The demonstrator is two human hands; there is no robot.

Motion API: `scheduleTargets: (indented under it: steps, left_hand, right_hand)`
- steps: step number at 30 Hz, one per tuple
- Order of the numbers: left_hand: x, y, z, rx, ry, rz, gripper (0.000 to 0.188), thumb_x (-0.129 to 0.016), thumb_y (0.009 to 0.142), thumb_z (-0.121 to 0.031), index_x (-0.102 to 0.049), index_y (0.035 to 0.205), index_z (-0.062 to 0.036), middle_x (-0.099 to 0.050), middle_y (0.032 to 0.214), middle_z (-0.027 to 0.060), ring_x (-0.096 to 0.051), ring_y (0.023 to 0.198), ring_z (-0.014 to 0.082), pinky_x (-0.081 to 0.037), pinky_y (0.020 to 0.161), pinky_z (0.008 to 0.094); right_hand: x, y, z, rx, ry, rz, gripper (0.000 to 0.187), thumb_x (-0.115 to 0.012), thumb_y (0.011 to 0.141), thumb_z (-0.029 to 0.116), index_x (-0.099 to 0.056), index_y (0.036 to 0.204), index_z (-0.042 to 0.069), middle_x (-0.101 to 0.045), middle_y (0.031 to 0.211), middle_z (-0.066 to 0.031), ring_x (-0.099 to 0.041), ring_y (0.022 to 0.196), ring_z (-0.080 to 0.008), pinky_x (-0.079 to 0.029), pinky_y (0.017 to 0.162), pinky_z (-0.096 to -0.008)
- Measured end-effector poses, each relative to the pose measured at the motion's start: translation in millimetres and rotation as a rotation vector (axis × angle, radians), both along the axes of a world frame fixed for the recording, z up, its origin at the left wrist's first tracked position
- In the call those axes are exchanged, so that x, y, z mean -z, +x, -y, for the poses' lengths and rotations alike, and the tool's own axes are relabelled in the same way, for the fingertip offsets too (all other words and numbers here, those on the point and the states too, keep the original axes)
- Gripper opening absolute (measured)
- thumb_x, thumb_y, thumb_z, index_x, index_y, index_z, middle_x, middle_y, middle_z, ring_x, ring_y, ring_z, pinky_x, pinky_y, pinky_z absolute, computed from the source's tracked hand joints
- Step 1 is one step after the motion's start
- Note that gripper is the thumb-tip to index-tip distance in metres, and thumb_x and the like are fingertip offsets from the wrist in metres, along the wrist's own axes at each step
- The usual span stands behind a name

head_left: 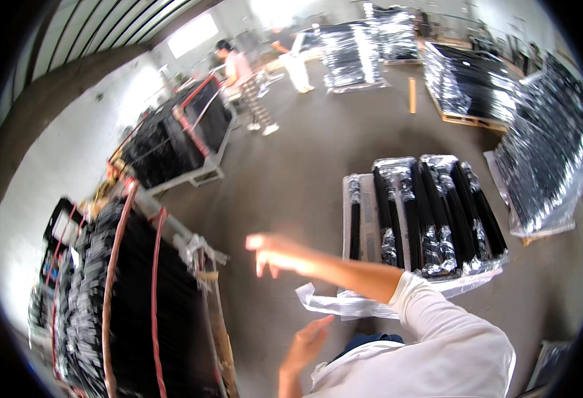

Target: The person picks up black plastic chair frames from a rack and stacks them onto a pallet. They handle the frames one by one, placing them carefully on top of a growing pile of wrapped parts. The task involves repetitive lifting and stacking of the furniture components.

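Note:
My right hand (275, 255) reaches across to the left at the end of a bare forearm and white sleeve. Its fingers are stretched out, blurred by motion, and hold nothing. Lower down, my left hand (306, 345) is raised with its fingers extended, also with nothing in it. Nearest to the right hand on the left is a rack of stacked black pieces (178, 298), bound with red straps (156, 292); neither hand touches it. Behind my right forearm lies a low stack of long black bundles (427, 219), partly wrapped in clear film, with loose film (334, 305) along its near edge.
A second strapped rack of black pieces (178, 136) stands farther back on the left. One person (241, 79) walks beside it; another (294, 63) is beyond. Film-wrapped pallets (470, 83) and a tall leaning wrapped stack (547, 152) line the right. A yellow post (412, 96) stands mid-floor.

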State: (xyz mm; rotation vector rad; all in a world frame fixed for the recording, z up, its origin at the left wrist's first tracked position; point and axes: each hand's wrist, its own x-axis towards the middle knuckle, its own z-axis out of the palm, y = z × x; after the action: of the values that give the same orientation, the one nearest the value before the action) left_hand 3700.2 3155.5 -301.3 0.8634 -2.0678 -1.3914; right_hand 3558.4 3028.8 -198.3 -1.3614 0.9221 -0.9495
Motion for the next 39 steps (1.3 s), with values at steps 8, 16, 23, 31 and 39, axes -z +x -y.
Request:
scheduleTargets:
  steps: [8,16,23,31,39]
  left_hand:
    - [9.7,202.4,-142.4,-0.415,0.008,0.148,0.012,-0.059,0.076,-0.011,-0.061,0.086,-0.0045,-0.06,0.073,0.0076,-0.058,0.069,0.0173,-0.044,0.061,0.0271]
    - [-16.2,358.8,-377.3,-0.944,-0.306,0.249,0.004,-0.061,0.073,-0.007,-0.061,0.072,-0.0031,-0.057,0.056,0.0044,-0.055,0.05,0.0151,-0.042,0.047,0.0244]
    - [-16.0,489.0,-456.5,-1.564,-0.723,0.372,0.025,-0.063,0.069,-0.011,-0.046,0.051,-0.0047,-0.04,0.042,0.0031,-0.041,0.035,0.0183,-0.032,0.038,0.0291]
    - [-21.2,697.0,-473.2,-1.61,-0.683,0.479,0.007,-0.055,0.071,-0.004,-0.059,0.068,0.0001,-0.058,0.068,0.0076,-0.057,0.067,0.0213,-0.044,0.066,0.0317]
    - [-9.5,898.2,-564.0,-1.852,0.052,0.694,0.02,-0.054,0.074,-0.001,-0.059,0.093,-0.0054,-0.059,0.09,0.0094,-0.055,0.084,0.027,-0.042,0.077,0.0363]
  right_hand:
    - [110.2,242.6,-196.3,-1.118,0.484,-0.055,0.042,-0.035,0.085,0.033,-0.054,0.105,0.001,-0.056,0.1,-0.0117,-0.05,0.09,-0.022,-0.037,0.081,-0.0307]
    - [89.2,466.0,-382.7,-1.555,0.852,-0.151,0.044,-0.037,0.084,0.043,-0.054,0.089,0.003,-0.054,0.08,-0.0067,-0.05,0.075,-0.0125,-0.042,0.065,-0.0265]
    - [89.9,634.3,-487.3,-1.552,1.183,-0.147,0.037,-0.039,0.084,0.036,-0.05,0.089,0.001,-0.05,0.071,-0.003,-0.048,0.064,-0.0082,-0.041,0.058,-0.0209]
    - [109.8,853.3,-492.4,-1.274,1.238,0.157,0.03,-0.039,0.085,0.03,-0.049,0.081,0.002,-0.033,0.047,0.0043,-0.03,0.039,-0.006,-0.026,0.037,-0.0226]
    - [101.4,1134.4,-534.1,-1.045,1.099,0.288,0.021,-0.038,0.083,0.018,-0.051,0.075,0.004,-0.025,0.04,0.0035,-0.018,0.034,-0.0073,-0.015,0.035,-0.0238]
